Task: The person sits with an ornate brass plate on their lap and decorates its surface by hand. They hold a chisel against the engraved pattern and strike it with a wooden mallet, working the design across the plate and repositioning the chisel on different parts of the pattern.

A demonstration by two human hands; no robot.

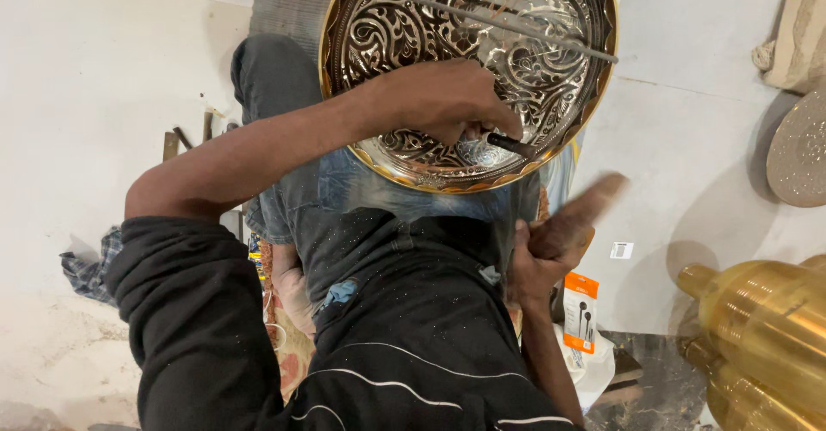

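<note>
We see one engraved tray (469, 70), our left hand (447, 100) closed on one punch (512, 144), our right hand (551, 250) gripping one blurred mallet (594, 197).

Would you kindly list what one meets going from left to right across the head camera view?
Checked cloth → small metal tools on the floor → left hand gripping a dark punch on the engraved round tray → right hand with a blurred mallet → brass vessel.
</note>
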